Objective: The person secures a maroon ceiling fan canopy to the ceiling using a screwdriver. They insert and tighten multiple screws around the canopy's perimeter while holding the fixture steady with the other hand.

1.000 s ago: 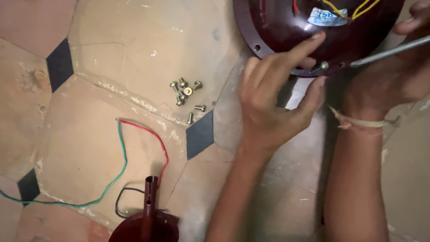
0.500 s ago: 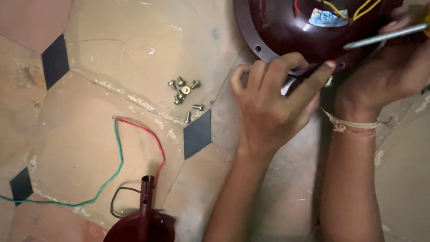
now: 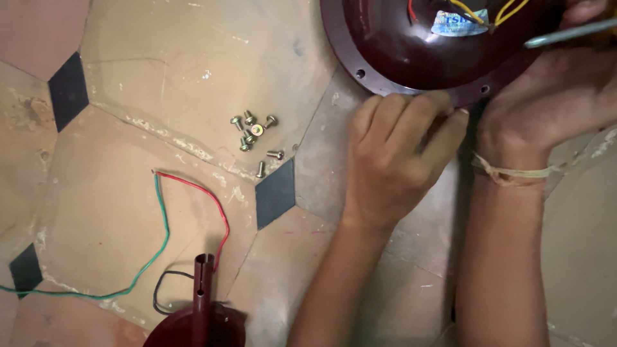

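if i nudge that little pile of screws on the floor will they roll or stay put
The screws would probably scatter: they lie loose, small and round-shanked, on smooth tile. With heads wider than shanks, each would likely roll in a short curve, not far. They look like metal, so fairly heavy for their size and fiddly to pinch up.

The fan motor housing (image 3: pixel 418 58) is dark maroon, with yellow and red wires (image 3: pixel 495 13) inside. The floor (image 3: pixel 160 58) is beige tile with black diamond insets. Loose screws (image 3: pixel 254 135) are brassy-silver. A green wire (image 3: pixel 151 257) and a red wire (image 3: pixel 215 205) lie beside a maroon downrod piece (image 3: pixel 200 308).
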